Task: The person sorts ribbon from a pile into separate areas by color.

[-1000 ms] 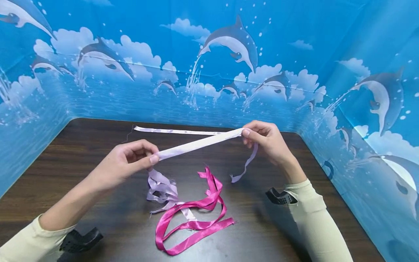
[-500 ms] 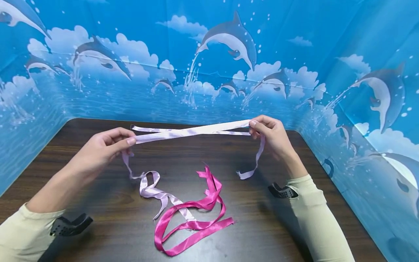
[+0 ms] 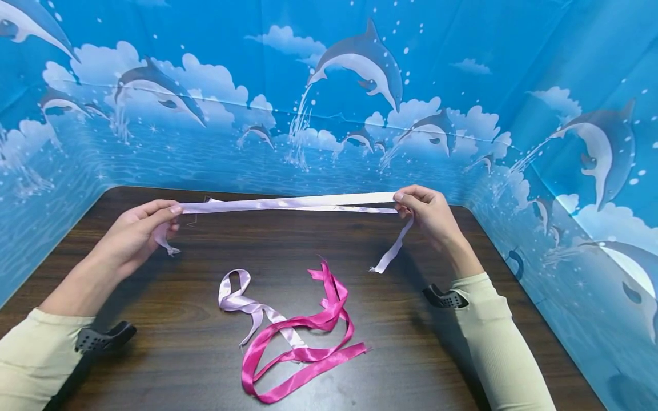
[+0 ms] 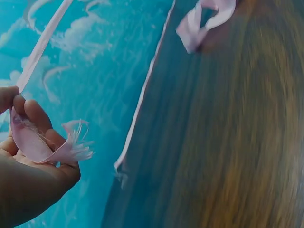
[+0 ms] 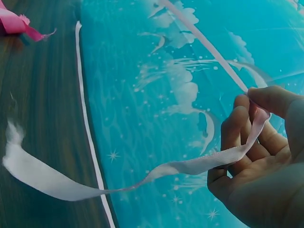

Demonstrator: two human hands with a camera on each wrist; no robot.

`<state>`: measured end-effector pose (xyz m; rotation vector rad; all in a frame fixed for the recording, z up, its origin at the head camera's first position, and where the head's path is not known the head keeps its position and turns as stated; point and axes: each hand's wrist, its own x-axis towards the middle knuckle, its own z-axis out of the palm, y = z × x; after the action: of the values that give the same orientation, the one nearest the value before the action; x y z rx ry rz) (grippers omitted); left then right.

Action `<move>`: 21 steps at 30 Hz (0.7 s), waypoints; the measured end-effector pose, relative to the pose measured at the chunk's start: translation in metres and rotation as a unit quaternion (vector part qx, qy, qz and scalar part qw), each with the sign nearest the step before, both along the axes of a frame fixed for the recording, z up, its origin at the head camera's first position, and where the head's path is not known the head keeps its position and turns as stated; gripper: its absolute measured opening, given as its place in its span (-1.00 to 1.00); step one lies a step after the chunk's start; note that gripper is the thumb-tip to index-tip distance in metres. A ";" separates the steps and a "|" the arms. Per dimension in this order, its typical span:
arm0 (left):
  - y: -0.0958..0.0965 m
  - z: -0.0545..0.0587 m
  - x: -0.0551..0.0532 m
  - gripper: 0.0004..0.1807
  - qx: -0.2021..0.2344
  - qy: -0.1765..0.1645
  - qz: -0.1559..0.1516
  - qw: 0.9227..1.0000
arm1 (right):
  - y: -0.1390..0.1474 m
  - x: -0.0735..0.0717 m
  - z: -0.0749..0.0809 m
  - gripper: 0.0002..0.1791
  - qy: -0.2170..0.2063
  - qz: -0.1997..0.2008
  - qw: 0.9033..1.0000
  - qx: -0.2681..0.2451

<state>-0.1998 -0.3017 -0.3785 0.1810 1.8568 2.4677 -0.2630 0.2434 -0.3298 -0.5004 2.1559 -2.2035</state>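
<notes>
A pale lilac ribbon (image 3: 288, 202) is stretched nearly level between my two hands above the far part of the table. My left hand (image 3: 136, 231) pinches it between thumb and forefinger; a short frayed tail (image 4: 78, 147) hangs below that hand. On the other side, my right hand (image 3: 426, 217) pinches the ribbon near its other end, and a longer tail (image 5: 190, 166) dangles from it. Behind the taut strip, a second pale ribbon (image 3: 349, 209) lies along the table's far edge. A loose lilac ribbon (image 3: 241, 299) and a bright pink ribbon (image 3: 295, 325) lie tangled together in front.
The dark wooden table (image 3: 169, 365) is backed by a blue dolphin-print cloth (image 3: 231, 142) that stands close along its far and side edges. A black wrist mount (image 3: 105, 337) sits at the left sleeve, another black mount (image 3: 444, 298) at the right.
My left hand has moved left and away from me, sliding along the ribbon and pulling it straight and clear of the loose lilac one. My right hand has shifted slightly right.
</notes>
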 end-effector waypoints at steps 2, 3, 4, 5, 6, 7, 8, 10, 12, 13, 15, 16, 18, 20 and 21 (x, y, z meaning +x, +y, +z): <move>-0.006 -0.004 -0.002 -0.88 0.001 -0.010 0.004 1.000 | 0.001 -0.001 -0.001 -0.82 0.001 -0.004 1.000 0.007; -0.009 -0.006 -0.004 -0.88 0.000 -0.014 0.007 1.000 | 0.001 -0.001 -0.002 -0.83 -0.001 -0.005 1.000 0.007; -0.012 -0.008 -0.004 -0.89 -0.008 -0.021 0.016 1.000 | 0.002 -0.002 -0.003 -0.84 -0.002 -0.006 1.000 0.009; -0.015 -0.010 -0.005 -0.89 -0.009 -0.026 0.020 0.999 | 0.003 -0.002 -0.004 -0.86 -0.003 -0.007 1.000 0.010; -0.018 -0.012 -0.006 -0.89 -0.012 -0.031 0.027 0.999 | 0.004 -0.003 -0.005 -0.88 -0.003 -0.007 1.000 0.012; -0.020 -0.013 -0.008 -0.89 -0.014 -0.036 0.032 0.999 | 0.005 -0.004 -0.005 -0.89 -0.003 -0.007 1.000 0.012; -0.023 -0.015 -0.009 -0.89 -0.014 -0.040 0.037 0.998 | 0.006 -0.005 -0.007 -0.90 -0.004 -0.007 1.000 0.013; -0.028 -0.018 -0.012 -0.90 -0.005 -0.053 0.043 0.998 | 0.010 -0.007 -0.009 -0.89 -0.007 -0.003 1.000 0.014; -0.033 -0.022 -0.016 -0.91 0.012 -0.069 0.044 0.997 | 0.014 -0.009 -0.013 -0.85 -0.009 -0.009 1.000 0.025; -0.036 -0.023 -0.017 -0.91 0.024 -0.078 0.044 0.996 | 0.017 -0.010 -0.015 -0.83 -0.012 -0.013 0.999 0.031; -0.040 -0.027 -0.019 -0.90 0.046 -0.096 0.045 0.993 | 0.023 -0.013 -0.020 -0.78 -0.018 -0.021 0.999 0.046; -0.042 -0.029 -0.020 -0.89 0.054 -0.103 0.046 0.992 | 0.026 -0.014 -0.022 -0.76 -0.020 -0.027 0.998 0.057; -0.046 -0.031 -0.023 -0.88 0.067 -0.115 0.047 0.990 | 0.031 -0.017 -0.026 -0.71 -0.023 -0.035 0.997 0.069; -0.049 -0.033 -0.024 -0.86 0.077 -0.124 0.051 0.988 | 0.036 -0.019 -0.029 -0.70 -0.026 -0.038 0.996 0.070; -0.051 -0.033 -0.026 -0.85 0.082 -0.127 0.052 0.987 | 0.039 -0.021 -0.030 -0.69 -0.028 -0.039 0.997 0.066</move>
<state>-0.2253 -0.3525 -0.4117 -0.2211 1.6014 2.5672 -0.2839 0.2824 -0.3602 -0.3510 2.3099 -2.0655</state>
